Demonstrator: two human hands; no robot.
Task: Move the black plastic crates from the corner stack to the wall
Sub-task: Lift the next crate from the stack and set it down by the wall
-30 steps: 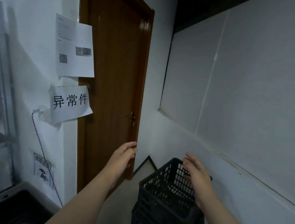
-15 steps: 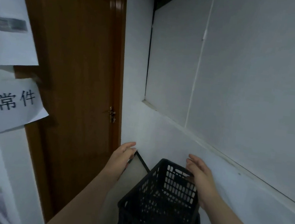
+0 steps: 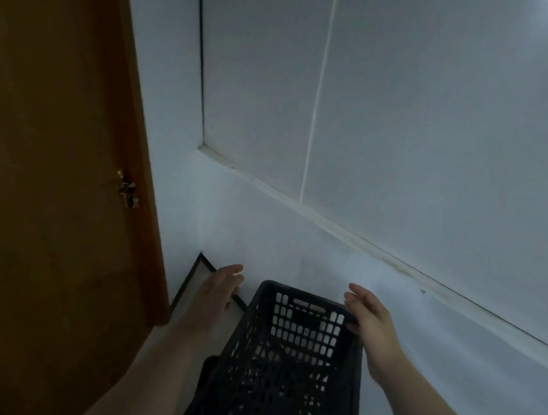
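both hands now lower and nearer the corner, paper notices gone from view. top black perforated plastic crate (image 3: 297, 341) on the stack, in the corner beside the white wall (image 3: 295, 244). left hand (image 3: 217, 290) spread, clear of the rim. right hand (image 3: 369, 319) spread, at the far rim corner; contact unclear. brown wooden door (image 3: 49, 145) at left.

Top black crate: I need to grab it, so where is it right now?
In the head view, the top black crate sits low and centre on the stack in the corner, between the left hand and right hand, right of the wooden door.
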